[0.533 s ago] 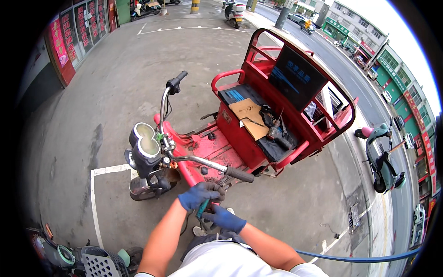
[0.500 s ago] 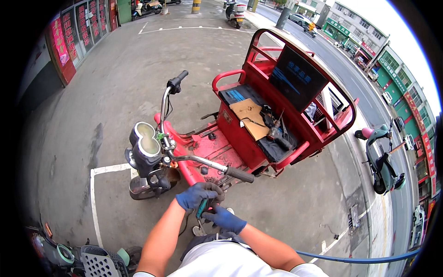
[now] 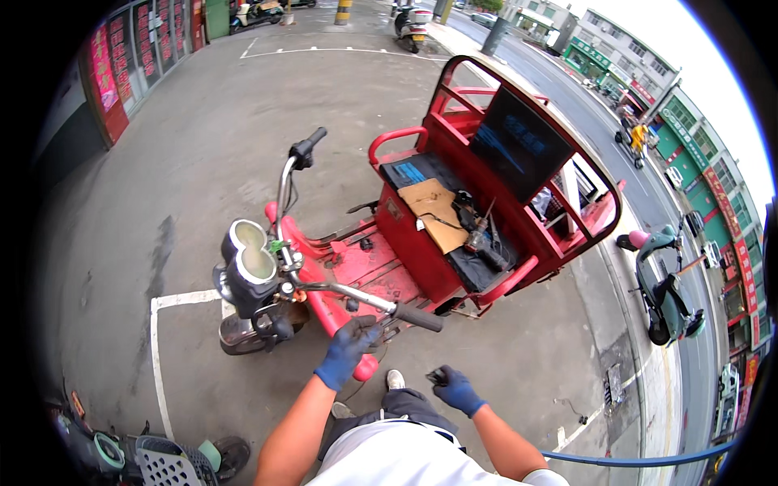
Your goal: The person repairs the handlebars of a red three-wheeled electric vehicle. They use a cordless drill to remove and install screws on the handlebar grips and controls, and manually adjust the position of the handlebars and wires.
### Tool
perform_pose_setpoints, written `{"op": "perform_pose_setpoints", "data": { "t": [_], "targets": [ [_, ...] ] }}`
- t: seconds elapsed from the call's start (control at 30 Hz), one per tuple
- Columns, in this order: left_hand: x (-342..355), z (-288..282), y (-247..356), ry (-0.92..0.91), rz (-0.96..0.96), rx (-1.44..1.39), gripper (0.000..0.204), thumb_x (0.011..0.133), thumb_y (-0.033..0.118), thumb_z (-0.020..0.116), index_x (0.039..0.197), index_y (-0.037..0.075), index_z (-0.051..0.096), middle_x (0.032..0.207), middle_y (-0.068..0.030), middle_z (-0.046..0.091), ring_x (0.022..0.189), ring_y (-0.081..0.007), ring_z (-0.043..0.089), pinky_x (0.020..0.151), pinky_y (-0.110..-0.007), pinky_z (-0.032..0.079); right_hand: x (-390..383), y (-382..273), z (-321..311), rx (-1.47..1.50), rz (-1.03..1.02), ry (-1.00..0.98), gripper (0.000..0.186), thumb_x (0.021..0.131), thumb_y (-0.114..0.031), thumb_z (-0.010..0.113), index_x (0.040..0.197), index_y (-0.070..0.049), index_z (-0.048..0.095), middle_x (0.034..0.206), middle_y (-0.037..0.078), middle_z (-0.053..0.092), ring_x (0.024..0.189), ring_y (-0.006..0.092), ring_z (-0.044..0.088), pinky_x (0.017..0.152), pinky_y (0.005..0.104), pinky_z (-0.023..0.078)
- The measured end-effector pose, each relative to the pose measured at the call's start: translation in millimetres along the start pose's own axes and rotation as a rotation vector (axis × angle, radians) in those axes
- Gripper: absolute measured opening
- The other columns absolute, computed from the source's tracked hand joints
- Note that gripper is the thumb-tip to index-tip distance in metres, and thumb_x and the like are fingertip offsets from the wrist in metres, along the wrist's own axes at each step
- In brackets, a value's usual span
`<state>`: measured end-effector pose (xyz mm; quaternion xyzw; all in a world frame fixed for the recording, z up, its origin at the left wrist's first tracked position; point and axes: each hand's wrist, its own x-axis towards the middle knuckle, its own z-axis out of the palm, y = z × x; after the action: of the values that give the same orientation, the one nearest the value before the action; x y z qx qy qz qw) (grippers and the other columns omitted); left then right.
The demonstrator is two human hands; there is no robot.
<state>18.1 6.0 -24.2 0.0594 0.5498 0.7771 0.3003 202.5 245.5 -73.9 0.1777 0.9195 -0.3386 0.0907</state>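
Note:
I wear blue work gloves with dark grey fingers. My left hand (image 3: pixel 348 350) is at the near side of the red cargo tricycle (image 3: pixel 328 312), below its right handlebar grip (image 3: pixel 417 317). Its fingers are curled; what they hold, if anything, is hidden. A rounded red end piece (image 3: pixel 366 368) shows just under that hand. My right hand (image 3: pixel 458 390) is held apart, to the right of my knees, over the pavement. Its dark fingers are bent together, and a small dark shape at their tips cannot be made out. A thin cable hangs below my left hand.
On the tricycle's seat lie a cardboard sheet (image 3: pixel 433 212) and a drill (image 3: pixel 486 249). A parked scooter (image 3: pixel 666 287) stands at the right, another (image 3: pixel 178 462) at the lower left. A blue hose (image 3: pixel 640 462) crosses the lower right. A rider (image 3: pixel 639 138) is on the road.
My hands were together over a teal item; now they are apart, and that item is out of sight. My right hand has moved right. The road rider has come nearer.

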Motion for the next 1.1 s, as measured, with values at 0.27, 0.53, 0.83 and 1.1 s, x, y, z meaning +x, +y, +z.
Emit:
{"op": "perform_pose_setpoints", "data": {
  "t": [0.27,0.53,0.83,1.1],
  "targets": [
    [45,22,-9,0.052,0.001,-0.122,0.025,0.091,0.023,0.065,0.109,0.005,0.065,0.084,0.0015,0.062,0.072,-0.007,0.058,0.062,-0.023,0.048,64,134,-54,0.299,0.261,0.289,0.031,0.075,-0.015,0.073,0.098,0.0,0.059,0.08,0.006,0.061,0.07,0.0159,0.058,0.061,0.0339,0.049],
    [47,52,22,0.28,-0.101,0.071,0.031,0.089,0.029,0.07,0.103,0.002,0.065,0.084,0.001,0.061,0.077,-0.0071,0.056,0.064,-0.024,0.046,247,126,-89,0.548,0.001,-0.132,0.026,0.083,-0.008,0.062,0.108,-0.004,0.056,0.081,0.006,0.06,0.062,0.0122,0.054,0.054,0.0287,0.047],
    [23,69,-15,0.612,-0.079,0.067,0.029,0.092,0.025,0.064,0.107,0.0,0.069,0.087,-0.0011,0.067,0.069,-0.0036,0.051,0.057,-0.02,0.04,367,109,-128,-0.102,-0.155,-0.242,0.034,0.085,-0.01,0.063,0.118,-0.004,0.055,0.097,0.008,0.064,0.083,0.0152,0.058,0.074,0.0313,0.047],
    [13,93,4,0.864,-0.031,-0.038,0.02,0.087,0.012,0.063,0.103,0.002,0.068,0.089,-0.004,0.067,0.069,-0.0106,0.061,0.057,-0.023,0.048,426,111,-124,0.219,-0.261,-0.356,0.045,0.083,-0.011,0.063,0.124,0.003,0.054,0.09,0.008,0.061,0.077,0.0146,0.055,0.068,0.0303,0.048]
  ]
}}
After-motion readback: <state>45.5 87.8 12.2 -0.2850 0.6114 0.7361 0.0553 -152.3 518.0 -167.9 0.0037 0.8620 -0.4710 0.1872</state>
